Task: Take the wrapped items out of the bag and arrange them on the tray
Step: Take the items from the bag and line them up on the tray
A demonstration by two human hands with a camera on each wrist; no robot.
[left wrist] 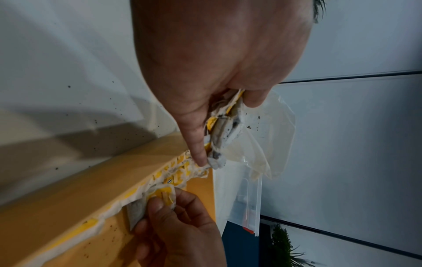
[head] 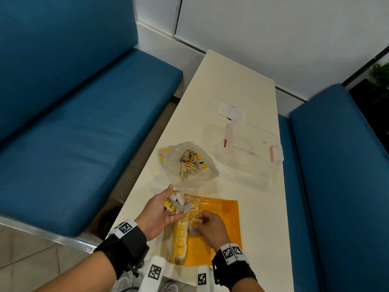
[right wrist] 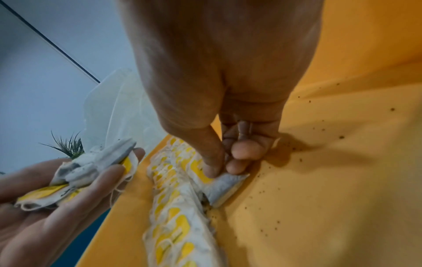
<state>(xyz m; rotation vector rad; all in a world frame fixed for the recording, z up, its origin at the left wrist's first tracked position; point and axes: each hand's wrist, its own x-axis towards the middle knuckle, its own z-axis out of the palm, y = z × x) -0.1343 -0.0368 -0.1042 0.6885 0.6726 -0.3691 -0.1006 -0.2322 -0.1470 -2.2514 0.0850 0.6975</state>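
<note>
Your left hand cups a bundle of wrapped items above the tray – your right hand pinches one item against the row there; the bag lies on the bench.

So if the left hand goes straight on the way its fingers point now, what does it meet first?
Probably the row of tea bags along the yellow tray's left side. The left hand, holding a bunch of tea bags, points that way; depth is unclear, so it may pass above.
</note>
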